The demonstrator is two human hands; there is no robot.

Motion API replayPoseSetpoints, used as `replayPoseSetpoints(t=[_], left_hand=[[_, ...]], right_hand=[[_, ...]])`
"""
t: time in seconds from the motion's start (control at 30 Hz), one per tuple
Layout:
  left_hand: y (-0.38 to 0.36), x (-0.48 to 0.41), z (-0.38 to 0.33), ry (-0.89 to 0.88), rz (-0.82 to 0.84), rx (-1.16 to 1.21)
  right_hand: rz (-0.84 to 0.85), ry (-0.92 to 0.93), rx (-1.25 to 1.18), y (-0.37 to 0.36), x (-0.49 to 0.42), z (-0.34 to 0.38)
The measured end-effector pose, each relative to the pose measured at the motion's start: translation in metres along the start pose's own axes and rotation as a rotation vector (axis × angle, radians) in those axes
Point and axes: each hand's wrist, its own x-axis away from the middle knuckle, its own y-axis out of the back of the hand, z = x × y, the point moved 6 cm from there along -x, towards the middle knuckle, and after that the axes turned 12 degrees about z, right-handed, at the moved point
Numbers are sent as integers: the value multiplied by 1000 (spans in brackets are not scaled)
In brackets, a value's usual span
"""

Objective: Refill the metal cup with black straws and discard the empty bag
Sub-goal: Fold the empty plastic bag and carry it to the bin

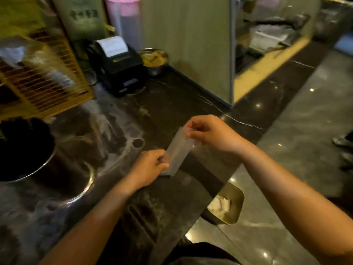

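Both hands hold the empty bag (178, 150) above the dark marble counter (172, 96), stretched flat between them and tilted, its far end higher than its near end. The left hand (148, 167) pinches the near, lower end, thumb on top and fingers curled under. The right hand (212, 134) pinches the far, upper end between thumb and fingertips. The bag is clear plastic, narrow and long, and nothing shows inside it (the counter's veins can be seen through it).

At the left edge stands the metal cup (24, 161), wide and round, its rim catching the light; its mouth is packed with black straws (23, 138), though blur makes single straws hard to tell apart. The cup sits well to the left of the hands and apart from the bag.

Behind the cup is a yellow slatted rack (47, 81), badly blurred. Farther back on the counter a black receipt printer (118, 66) has white paper at its top, and just to its right, against a pale green wall panel (187, 44), sits a steel bowl (154, 61) with something yellowish in it.

Below the counter's near right edge a bin (227, 205) stands on the grey glossy floor (298, 140), with pale crumpled waste inside it; it lies under the right forearm and well below the bag
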Motion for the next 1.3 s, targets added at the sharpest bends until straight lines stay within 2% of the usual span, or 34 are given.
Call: replayPoseSetpoints(t=[0.27,0.4,0.67,0.83,1.0,1.2,1.3], left_hand=[[-75,-33,-75,-143,125,11],[-117,-46,-106,-167,97,5],[-242,-115,-132,-42,161,-40],[-325,-163,-86,62,330,-163],[-404,-220,-19,22,445,-385],[-494,-284,104,-89,472,-656],[-535,-301,172,-17,512,-786]], right_hand=[[-166,-119,-88,42,82,-57],[-215,-132,-112,56,120,-93],[-290,-275,-89,60,191,-214],[-269,-422,-72,12,210,-318],[-349,-503,-174,-56,207,-423],[-366,-572,-259,-171,165,-556],[-278,-609,-233,-240,131,-623]])
